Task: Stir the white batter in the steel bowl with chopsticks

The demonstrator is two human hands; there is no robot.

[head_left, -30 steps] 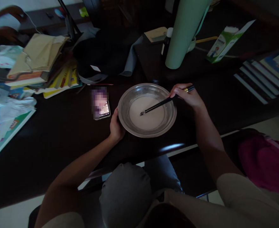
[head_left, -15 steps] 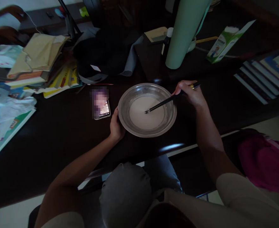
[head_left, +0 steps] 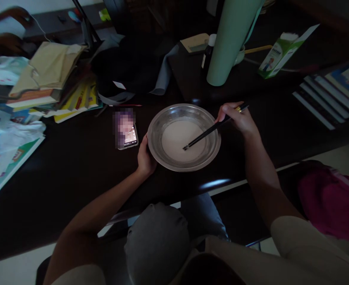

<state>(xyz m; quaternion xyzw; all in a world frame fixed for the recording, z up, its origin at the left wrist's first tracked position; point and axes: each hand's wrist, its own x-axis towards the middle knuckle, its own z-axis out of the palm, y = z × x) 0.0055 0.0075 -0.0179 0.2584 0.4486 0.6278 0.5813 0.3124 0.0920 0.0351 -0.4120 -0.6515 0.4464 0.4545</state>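
A round metal bowl (head_left: 162, 118) with pale liquid (head_left: 177, 136) in it sits on the dark table (head_left: 73, 158). My left hand (head_left: 145, 157) is curled against the bowl's left rim and holds it. My right hand (head_left: 236, 117), at the bowl's right side, is closed on a pair of black chopsticks (head_left: 206, 132). Their tips dip into the liquid near the bowl's lower middle.
A lit phone (head_left: 126, 132) lies left of the bowl. Behind stand a tall green cylinder (head_left: 229, 43), a small dark bottle (head_left: 208, 51) and a green-white carton (head_left: 278, 51). Books (head_left: 328, 95) lie at right, papers and books (head_left: 46, 79) at left. Another person's hands (head_left: 4, 35) show far left.
The chopstick tips have swept from the bowl's left middle toward its lower right. My right hand shifted slightly right. The left hand and bowl stayed put.
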